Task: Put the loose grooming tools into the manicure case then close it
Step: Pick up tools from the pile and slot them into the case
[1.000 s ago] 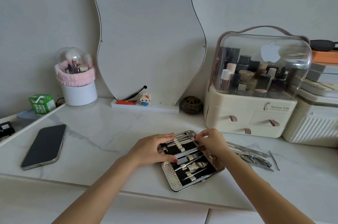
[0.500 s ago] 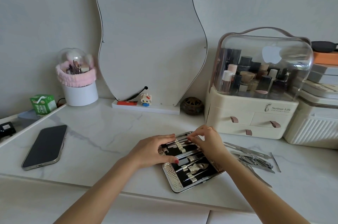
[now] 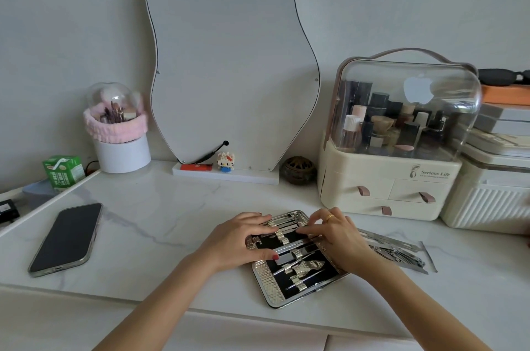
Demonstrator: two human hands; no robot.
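Observation:
The manicure case (image 3: 271, 290) lies open on the marble desk, black-lined with a textured silver rim and several metal tools strapped inside. My left hand (image 3: 238, 241) lies over its left side, fingers flat on the far half and thumb on the near half, holding it down. From the right, my right hand (image 3: 338, 238) reaches in, and its fingertips pinch a slim metal tool (image 3: 286, 226) lying in the far half. Several loose grooming tools (image 3: 398, 253) lie in a pile on the desk just right of the case, partly hidden by my right wrist.
A phone (image 3: 67, 238) lies face up at the left. Behind stand a wavy mirror (image 3: 229, 63), a brush holder (image 3: 122, 152), a small brown pot (image 3: 298, 170), a cream cosmetics organiser (image 3: 387, 187) and a ribbed white box (image 3: 487, 198). A green carton (image 3: 63, 170) sits far left.
My right hand has moved left across the far half of the case, onto the tools there. My left fingers have slid further over that half. The case has stayed in place.

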